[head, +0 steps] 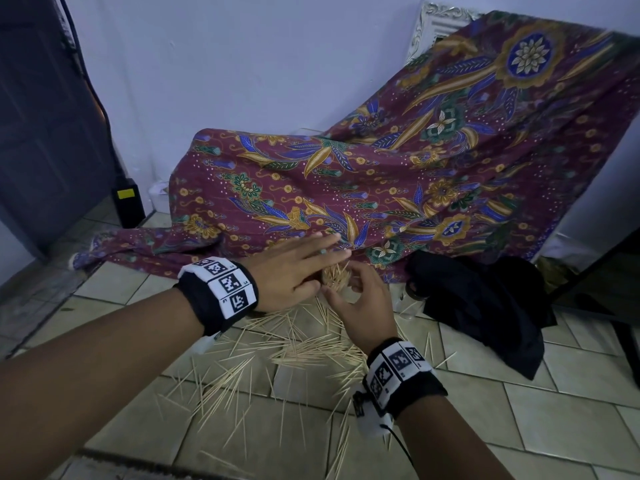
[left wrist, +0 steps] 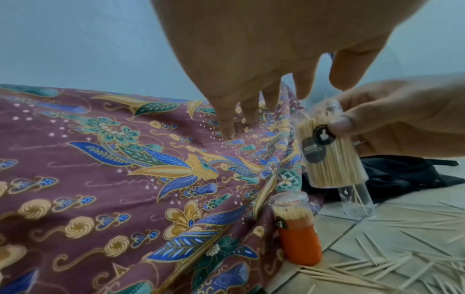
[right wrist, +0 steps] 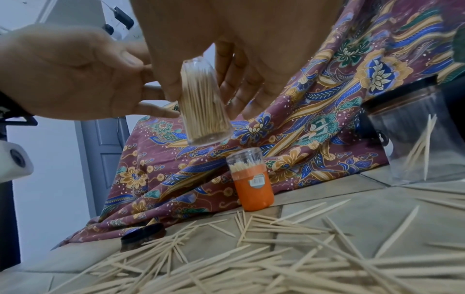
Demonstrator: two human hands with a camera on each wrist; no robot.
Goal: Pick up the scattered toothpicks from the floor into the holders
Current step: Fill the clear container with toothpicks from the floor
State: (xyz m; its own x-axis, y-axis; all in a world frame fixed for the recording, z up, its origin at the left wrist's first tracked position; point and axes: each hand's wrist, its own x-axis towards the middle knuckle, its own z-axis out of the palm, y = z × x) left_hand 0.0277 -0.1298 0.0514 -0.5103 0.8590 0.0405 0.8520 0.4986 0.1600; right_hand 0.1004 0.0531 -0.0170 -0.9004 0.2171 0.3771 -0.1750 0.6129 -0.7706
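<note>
While the right hand [head: 360, 303] curls around a clear holder [head: 337, 277] packed with toothpicks, the left hand [head: 291, 271] lies flat just beside it in the head view, fingers straight and holding nothing. The holder sits between the two hands at the near edge of a patterned cloth [head: 398, 174], lifted off the floor [head: 519, 403], probably so the picks can be settled or more fed in. Loose toothpicks [head: 277, 358] lie scattered over the tiles nearer the person, so much of the job remains. A black cloth [head: 485, 299] is heaped to the right.

From the left wrist, the left hand [left wrist: 264, 59] hangs with fingers spread and extended, gripping nothing, perhaps ready to steady the holder. At the right, the right hand [left wrist: 402, 119] pinches the clear holder [left wrist: 329, 155], thumb on its label, holding it upright and clear of the floor. Below it an orange holder [left wrist: 297, 234] stands against the cloth, capped and filled. Further right stands another clear tube [left wrist: 357, 202] with only a few picks.

From the right wrist, the clear holder [right wrist: 203, 107] hangs tilted between thumb and fingers [right wrist: 241, 83] of the right hand, with the left hand [right wrist: 75, 75] open at the left. The orange holder [right wrist: 251, 183] stands far behind the scattered picks [right wrist: 276, 258]; a dark lid [right wrist: 143, 236] lies near left, and a nearly empty clear jar [right wrist: 422, 143] stands right.
</note>
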